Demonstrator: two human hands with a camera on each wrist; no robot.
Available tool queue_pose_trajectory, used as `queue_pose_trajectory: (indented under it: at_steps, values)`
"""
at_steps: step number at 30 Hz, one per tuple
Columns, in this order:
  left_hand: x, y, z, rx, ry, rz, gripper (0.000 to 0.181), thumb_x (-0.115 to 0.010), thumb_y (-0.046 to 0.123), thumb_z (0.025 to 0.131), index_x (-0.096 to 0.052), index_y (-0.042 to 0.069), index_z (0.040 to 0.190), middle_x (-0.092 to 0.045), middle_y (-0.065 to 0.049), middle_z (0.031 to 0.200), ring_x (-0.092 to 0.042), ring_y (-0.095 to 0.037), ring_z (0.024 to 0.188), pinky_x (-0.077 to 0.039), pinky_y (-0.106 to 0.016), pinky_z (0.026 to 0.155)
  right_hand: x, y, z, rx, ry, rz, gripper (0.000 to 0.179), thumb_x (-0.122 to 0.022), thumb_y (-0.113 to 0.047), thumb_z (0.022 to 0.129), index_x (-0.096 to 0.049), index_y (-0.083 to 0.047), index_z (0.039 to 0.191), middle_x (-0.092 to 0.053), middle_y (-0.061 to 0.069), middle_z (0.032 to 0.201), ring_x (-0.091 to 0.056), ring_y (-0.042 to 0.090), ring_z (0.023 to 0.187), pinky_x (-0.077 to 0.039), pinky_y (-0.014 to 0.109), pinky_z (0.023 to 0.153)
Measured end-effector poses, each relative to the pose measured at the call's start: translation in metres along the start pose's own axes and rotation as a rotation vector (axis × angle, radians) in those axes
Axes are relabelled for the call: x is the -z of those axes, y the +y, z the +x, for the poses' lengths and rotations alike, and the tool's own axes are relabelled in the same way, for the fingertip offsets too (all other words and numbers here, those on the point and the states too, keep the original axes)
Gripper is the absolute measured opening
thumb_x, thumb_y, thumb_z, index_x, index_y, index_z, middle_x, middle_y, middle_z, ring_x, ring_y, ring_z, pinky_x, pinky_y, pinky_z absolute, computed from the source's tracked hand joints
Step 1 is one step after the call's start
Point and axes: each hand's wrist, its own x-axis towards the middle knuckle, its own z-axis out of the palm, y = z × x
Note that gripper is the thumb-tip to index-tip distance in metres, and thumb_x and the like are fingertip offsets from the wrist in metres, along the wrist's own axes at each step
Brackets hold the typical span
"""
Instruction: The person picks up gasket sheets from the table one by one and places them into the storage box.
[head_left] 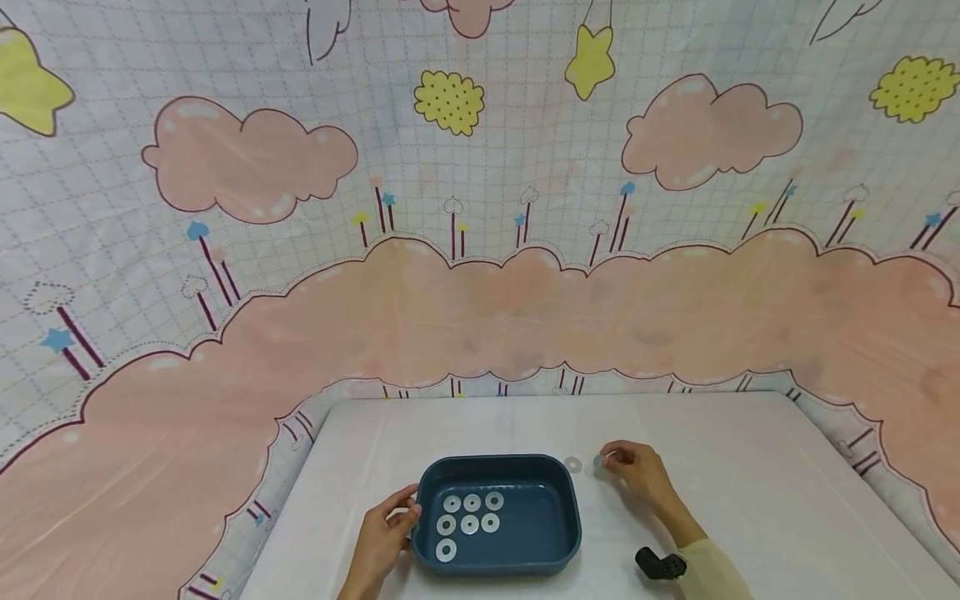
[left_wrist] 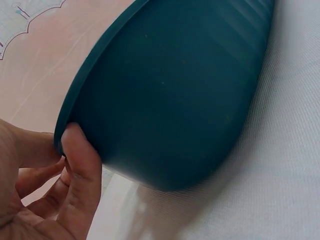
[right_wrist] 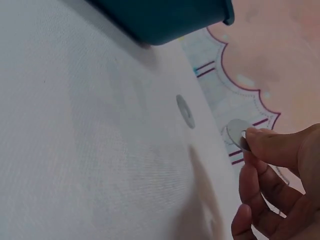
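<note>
A dark blue rectangular tray (head_left: 528,546) stands on the white table, with several flat metal washers (head_left: 469,524) laid in rows on the left part of its floor. My left hand (head_left: 381,533) grips the tray's left rim; the left wrist view shows thumb and finger on the rim of the tray (left_wrist: 165,95). Right of the tray, my right hand (head_left: 637,471) pinches one washer (right_wrist: 238,132) between thumb and fingertips, above the table. Another washer (right_wrist: 185,111) lies flat on the table between the tray and that hand.
A black object (head_left: 660,564), its kind unclear, is by the right sleeve (head_left: 711,571). The white table (head_left: 757,467) reaches out on both sides of the tray. Behind it hangs a cloth (head_left: 480,325) printed with clouds and stars.
</note>
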Motion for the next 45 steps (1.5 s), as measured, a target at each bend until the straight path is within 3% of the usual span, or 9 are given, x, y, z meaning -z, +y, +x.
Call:
queue_pose_trajectory:
  at_steps: [6,14,23,30,38,45]
  values:
    - [0.0,0.002,0.0,0.007,-0.005,-0.005,0.043,-0.063,0.006,0.094,-0.056,0.001,0.136,-0.054,-0.009,0.106,-0.058,-0.014,0.08,-0.053,-0.03,0.055,0.008,-0.008,-0.005,-0.027,0.006,0.027,0.01,-0.071,-0.01,0.086,-0.073,-0.008,0.096,-0.071,0.006,0.091,-0.06,0.012,0.08,-0.046,0.024,0.063]
    - [0.001,0.003,0.001,0.003,-0.022,0.003,0.043,-0.062,0.004,0.094,-0.055,0.001,0.136,-0.054,-0.01,0.106,-0.059,-0.014,0.079,-0.054,-0.03,0.055,0.015,-0.021,-0.01,-0.068,-0.004,0.138,0.013,-0.068,-0.007,0.088,-0.071,-0.005,0.1,-0.068,0.006,0.089,-0.063,0.014,0.074,-0.051,0.025,0.059]
    - [0.003,0.002,0.001,-0.001,-0.031,-0.012,0.043,-0.063,0.003,0.093,-0.056,0.001,0.135,-0.055,-0.008,0.103,-0.059,-0.013,0.076,-0.052,-0.029,0.053,0.019,-0.046,-0.02,-0.042,-0.039,0.273,0.017,-0.067,-0.007,0.091,-0.07,0.001,0.105,-0.07,0.015,0.097,-0.07,0.014,0.075,-0.056,0.024,0.062]
    - [0.002,0.004,0.001,0.013,-0.031,-0.009,0.043,-0.062,0.003,0.093,-0.055,0.001,0.136,-0.054,-0.009,0.105,-0.059,-0.013,0.077,-0.053,-0.03,0.055,0.016,-0.062,-0.023,-0.017,-0.067,0.287,0.016,-0.07,-0.007,0.088,-0.072,0.001,0.102,-0.071,0.014,0.093,-0.068,0.023,0.077,-0.054,0.024,0.062]
    - [0.002,0.004,0.002,0.031,-0.029,0.007,0.043,-0.062,0.004,0.094,-0.055,0.002,0.137,-0.054,-0.008,0.105,-0.059,-0.013,0.078,-0.053,-0.03,0.056,0.009,-0.075,-0.028,-0.001,-0.103,0.319,0.018,-0.073,-0.012,0.087,-0.073,-0.001,0.101,-0.072,0.011,0.09,-0.063,0.009,0.073,-0.051,0.024,0.065]
    - [0.002,0.002,0.002,0.02,-0.026,-0.003,0.043,-0.062,0.004,0.094,-0.055,0.002,0.136,-0.054,-0.008,0.105,-0.059,-0.013,0.08,-0.053,-0.03,0.055,-0.001,-0.083,-0.032,0.023,-0.179,0.358,0.018,-0.073,-0.013,0.087,-0.072,-0.002,0.101,-0.07,0.013,0.087,-0.061,0.009,0.069,-0.051,0.026,0.06]
